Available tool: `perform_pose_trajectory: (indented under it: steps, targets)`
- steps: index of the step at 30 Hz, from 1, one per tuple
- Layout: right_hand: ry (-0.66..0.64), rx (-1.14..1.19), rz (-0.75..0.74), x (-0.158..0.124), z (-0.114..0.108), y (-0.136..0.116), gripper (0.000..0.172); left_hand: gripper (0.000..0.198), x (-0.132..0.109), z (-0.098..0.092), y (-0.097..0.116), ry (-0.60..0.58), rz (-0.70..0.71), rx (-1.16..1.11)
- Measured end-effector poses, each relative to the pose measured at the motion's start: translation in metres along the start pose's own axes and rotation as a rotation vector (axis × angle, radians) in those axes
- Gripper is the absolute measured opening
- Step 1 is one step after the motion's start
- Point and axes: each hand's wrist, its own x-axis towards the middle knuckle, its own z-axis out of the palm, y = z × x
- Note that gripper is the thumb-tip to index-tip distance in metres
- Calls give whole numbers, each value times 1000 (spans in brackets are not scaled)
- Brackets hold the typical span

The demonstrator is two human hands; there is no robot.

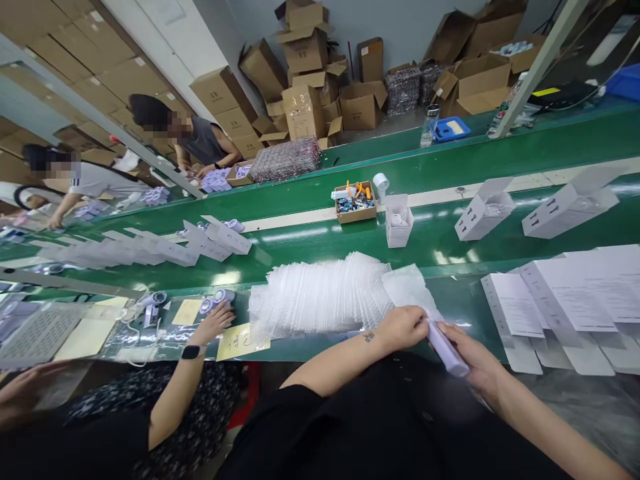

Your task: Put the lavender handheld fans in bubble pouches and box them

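My left hand [407, 327] is closed on the mouth of a translucent white bubble-wrap bag [411, 285], which slants away over the bench. In my right hand [470, 355] is a long lavender handheld appliance [447, 348], its near end pointing toward me. The appliance's far end meets the bag by my left fingers; how much of it is inside is hidden. Just left of the bag, many more bubble-wrap bags [320, 293] lie fanned in an overlapping row.
White printed cartons [515, 303] stand to my right. Open white boxes [483, 210] and a cardboard box of small parts [356, 203] sit on the green conveyor [300, 237]. At left, a co-worker's hand [215, 323] touches lavender appliances [219, 300]. Other people work across the line.
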Motion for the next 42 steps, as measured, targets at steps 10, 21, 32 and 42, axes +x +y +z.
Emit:
perform_pose_trajectory:
  steps: [10,21,32,42]
  targets:
    - [-41,-177,138,8,-16,-42,28,26,33,-12,19,-11,96,-116]
    - [-194,-1194,-404,-14,-9,-156,28,27,26,-58,20,100,-376,-735]
    - [-906,-1091,-529,15,174,-148,29,57,-37,-121,-30,608,-128,-585]
    - [-674,-1313,-755,169,422,-82,24,31,-206,-172,-165,1544,-430,-1131]
